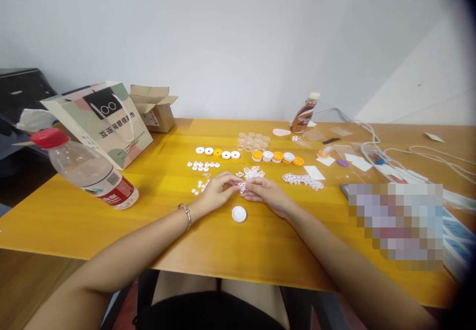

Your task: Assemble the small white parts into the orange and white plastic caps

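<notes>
Between the fingertips of both hands is a small white openwork plastic piece [242,187], held just above the table. My left hand [219,190], with a bracelet at its wrist, pinches it from the left. From the right, my right hand [266,191] grips it with thumb and fingers. A round white cap-like part [239,214] lies on the table just below the hands. Behind the fingers is a pile of similar white openwork pieces [253,172]. Several small white knobbed parts [201,165] lie beyond my left hand, and more small white pieces are partly hidden beside it.
White and orange round parts [217,152] form a row farther back, near clear cups [254,140]. White linked pieces [303,180] lie right. A large bottle [92,171], paper bag [107,122] and cardboard box [154,109] stand left. A brown bottle [304,114] and cables [372,134] are at right.
</notes>
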`<state>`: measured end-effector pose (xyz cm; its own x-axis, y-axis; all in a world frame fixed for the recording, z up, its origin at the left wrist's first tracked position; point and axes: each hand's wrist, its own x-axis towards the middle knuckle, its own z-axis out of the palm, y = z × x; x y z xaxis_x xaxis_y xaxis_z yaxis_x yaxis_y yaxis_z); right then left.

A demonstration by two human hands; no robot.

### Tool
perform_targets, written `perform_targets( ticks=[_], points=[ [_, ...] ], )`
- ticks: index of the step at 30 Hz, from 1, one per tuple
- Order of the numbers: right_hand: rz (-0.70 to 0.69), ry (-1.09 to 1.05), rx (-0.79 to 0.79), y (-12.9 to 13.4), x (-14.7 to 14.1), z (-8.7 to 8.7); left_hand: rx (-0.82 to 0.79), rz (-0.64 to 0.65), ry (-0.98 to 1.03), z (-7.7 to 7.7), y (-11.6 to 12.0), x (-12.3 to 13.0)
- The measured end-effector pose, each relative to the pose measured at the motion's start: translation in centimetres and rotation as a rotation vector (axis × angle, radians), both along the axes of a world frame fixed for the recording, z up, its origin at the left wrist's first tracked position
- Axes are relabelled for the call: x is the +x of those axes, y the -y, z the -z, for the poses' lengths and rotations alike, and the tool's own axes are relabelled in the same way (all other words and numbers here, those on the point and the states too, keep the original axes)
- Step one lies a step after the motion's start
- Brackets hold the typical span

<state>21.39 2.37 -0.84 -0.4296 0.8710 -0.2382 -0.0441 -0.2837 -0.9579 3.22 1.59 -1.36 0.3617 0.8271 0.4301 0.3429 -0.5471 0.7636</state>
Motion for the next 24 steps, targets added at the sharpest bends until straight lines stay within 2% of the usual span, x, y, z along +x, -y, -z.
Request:
perform_targets(
  ticks=[24],
  points=[
    [-0.002, 0.029, 0.020, 0.13, -0.12, 0.12, -0.008, -0.050, 0.000, 0.26, 0.06, 0.15]
  ],
)
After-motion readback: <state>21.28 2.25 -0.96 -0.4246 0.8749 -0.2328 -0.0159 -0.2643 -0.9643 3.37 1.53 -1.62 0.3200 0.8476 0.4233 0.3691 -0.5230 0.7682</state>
